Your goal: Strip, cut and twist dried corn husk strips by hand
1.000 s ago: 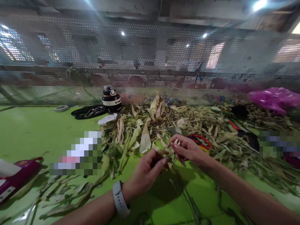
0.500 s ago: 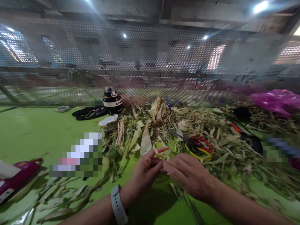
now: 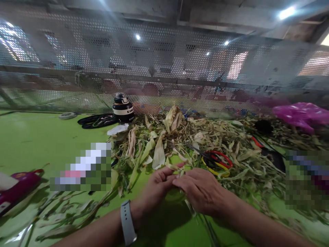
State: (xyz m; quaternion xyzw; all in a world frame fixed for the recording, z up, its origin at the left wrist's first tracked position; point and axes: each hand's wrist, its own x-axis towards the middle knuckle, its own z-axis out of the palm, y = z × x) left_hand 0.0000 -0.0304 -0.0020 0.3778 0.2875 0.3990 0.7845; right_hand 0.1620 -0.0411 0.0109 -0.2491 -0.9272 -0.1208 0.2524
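My left hand (image 3: 160,181), with a pale watch strap (image 3: 128,223) on the wrist, has its fingers closed on a pale strip of dried husk (image 3: 177,167). My right hand (image 3: 199,188) meets it fingertip to fingertip, pinching the same strip. Stalks hang down below my right hand. Beyond the hands lies a heap of dried husks and leaves (image 3: 216,133). Scissors with red handles (image 3: 222,157) and yellow handles (image 3: 218,171) lie on the heap, just past my right hand.
On the green table (image 3: 33,137) stand a black and white bottle (image 3: 123,109), a black pouch (image 3: 97,120) and a tape roll (image 3: 67,116). A purple-red tool (image 3: 20,185) lies at left, a pink plastic bag (image 3: 300,115) at right. A perforated screen (image 3: 164,61) rises behind.
The fingers of both hands have shifted slightly around the husk strip, and more of it shows between them. The camera view has moved a little.
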